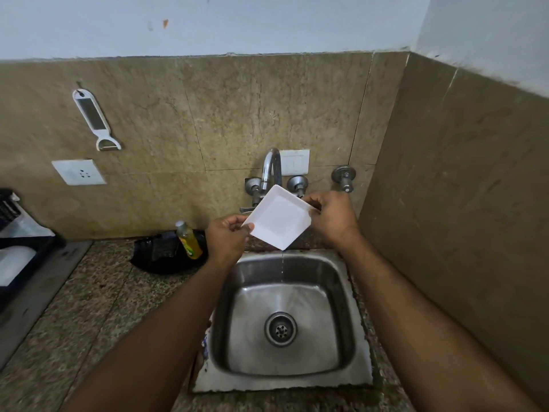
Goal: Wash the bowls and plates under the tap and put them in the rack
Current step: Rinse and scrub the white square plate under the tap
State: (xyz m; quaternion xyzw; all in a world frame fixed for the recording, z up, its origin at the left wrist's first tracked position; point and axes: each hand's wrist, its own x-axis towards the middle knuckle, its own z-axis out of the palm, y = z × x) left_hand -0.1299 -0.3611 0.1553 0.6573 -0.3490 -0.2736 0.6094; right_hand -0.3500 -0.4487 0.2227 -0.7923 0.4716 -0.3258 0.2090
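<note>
A small white square plate (pixel 277 217) is held tilted on its corner above the steel sink (pixel 341 281), just under the curved tap (pixel 271 165). My left hand (pixel 227 237) pinches its left corner. My right hand (pixel 331 217) pinches its right corner. A thin stream of water drips from the plate's lowest corner into the basin. The dark dish rack (pixel 17 257) sits at the far left edge of the counter, with something white lying in it.
A black tray (pixel 166 257) with a yellow soap bottle (pixel 190 240) and a scrubber stands left of the sink. A peeler (pixel 95 118) hangs on the tiled wall above a socket (pixel 78 172). The right wall runs close beside the sink.
</note>
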